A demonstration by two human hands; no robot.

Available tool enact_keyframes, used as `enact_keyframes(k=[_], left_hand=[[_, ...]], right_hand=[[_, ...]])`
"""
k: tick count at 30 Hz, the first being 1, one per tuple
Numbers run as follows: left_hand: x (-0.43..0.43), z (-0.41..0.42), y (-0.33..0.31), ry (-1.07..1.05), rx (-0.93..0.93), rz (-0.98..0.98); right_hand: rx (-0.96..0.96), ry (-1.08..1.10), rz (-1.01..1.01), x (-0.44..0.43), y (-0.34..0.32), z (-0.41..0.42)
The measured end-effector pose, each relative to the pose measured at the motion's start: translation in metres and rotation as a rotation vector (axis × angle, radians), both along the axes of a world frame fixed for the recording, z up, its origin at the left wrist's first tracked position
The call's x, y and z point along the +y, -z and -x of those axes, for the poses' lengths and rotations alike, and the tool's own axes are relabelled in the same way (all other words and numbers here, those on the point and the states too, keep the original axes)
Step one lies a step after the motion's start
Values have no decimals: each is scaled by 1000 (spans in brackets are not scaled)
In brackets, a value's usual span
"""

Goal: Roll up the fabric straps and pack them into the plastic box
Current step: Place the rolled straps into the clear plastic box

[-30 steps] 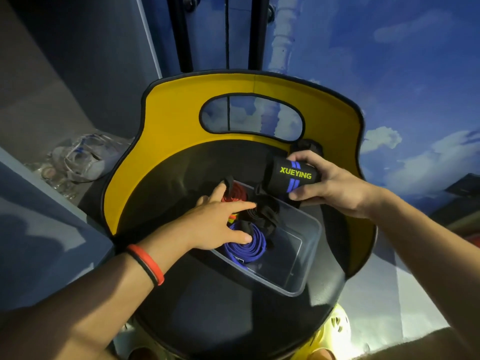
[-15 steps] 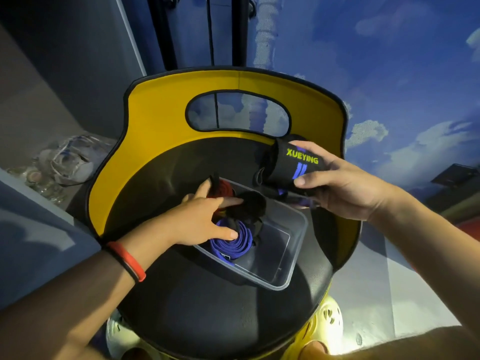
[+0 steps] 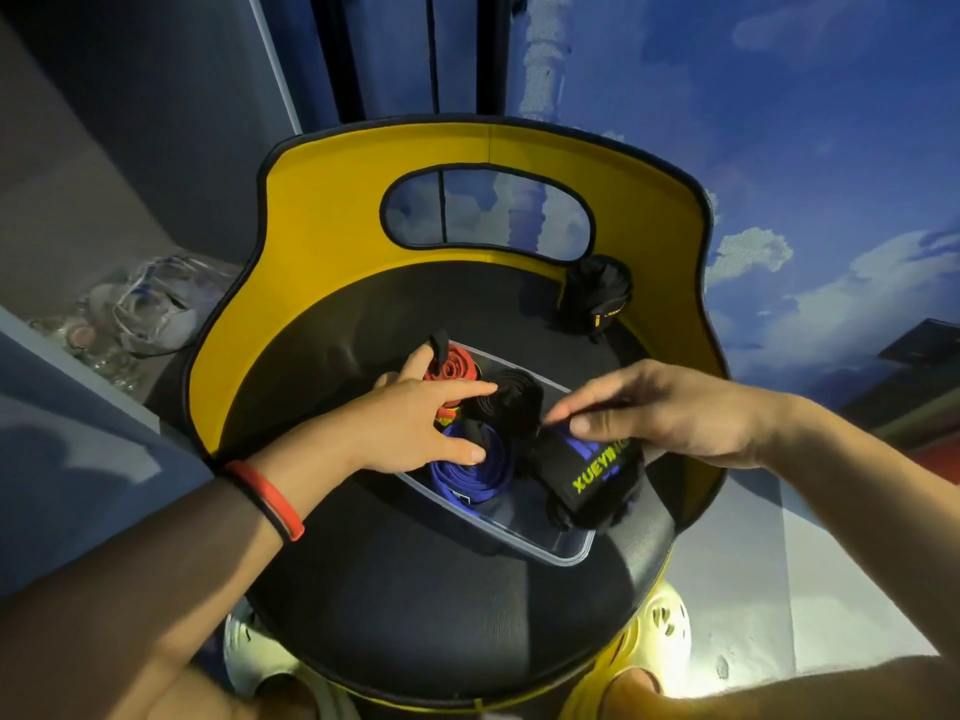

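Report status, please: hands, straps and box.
Left hand presses packed rolls down, fingers straight. Right hand grips XUEYING roll, at the plastic box. One black roll outside, by the backrest.

Clear plastic box (image 3: 566, 556) is showing glossy, smooth walls. The blue strap roll (image 3: 467, 475), black strap roll (image 3: 511, 402) and red strap roll (image 3: 452, 363) are reading as matt woven cloth. The lettered black wrap (image 3: 587, 480) is looking soft and matt. The chair seat (image 3: 441, 589) is appearing matt black and faintly creased, the backrest (image 3: 322, 210) smooth yellow.
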State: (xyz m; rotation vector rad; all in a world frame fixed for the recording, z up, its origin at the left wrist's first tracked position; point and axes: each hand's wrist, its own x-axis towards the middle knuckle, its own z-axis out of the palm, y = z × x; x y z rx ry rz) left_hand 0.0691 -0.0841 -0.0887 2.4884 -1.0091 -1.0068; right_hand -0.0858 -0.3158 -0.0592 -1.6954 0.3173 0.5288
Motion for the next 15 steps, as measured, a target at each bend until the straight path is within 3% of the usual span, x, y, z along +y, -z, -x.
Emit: enact_keyframes(k=[3, 9, 15], left_hand=[[-1, 0, 0, 0, -4, -5], [1, 0, 3, 3, -10, -1], [-1, 1, 0, 0, -19, 1]], right_hand=[[-54, -221, 278, 19, 3, 2], [-119, -374, 647, 40, 3, -4], [-186, -329, 901, 66, 24, -2]])
